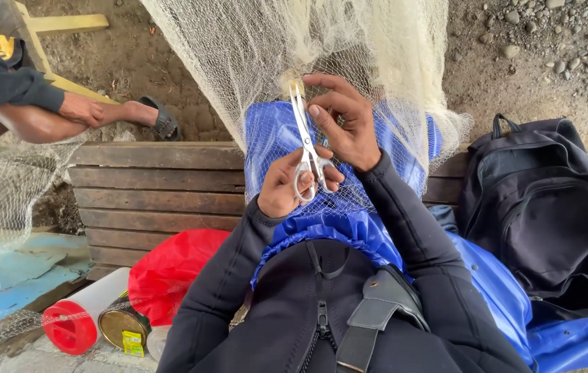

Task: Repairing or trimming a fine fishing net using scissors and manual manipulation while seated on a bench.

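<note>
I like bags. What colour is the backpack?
The backpack is black, seen in the head view.

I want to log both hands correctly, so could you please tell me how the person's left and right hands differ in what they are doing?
The left hand sits lower, fingers through the loops of the metal scissors; the right hand is higher, past the handles. The left hand grips the handles, while the right hand pinches the pale net near the scissor tips. Both hands come from black sleeves and work over the blue sheet.
</note>
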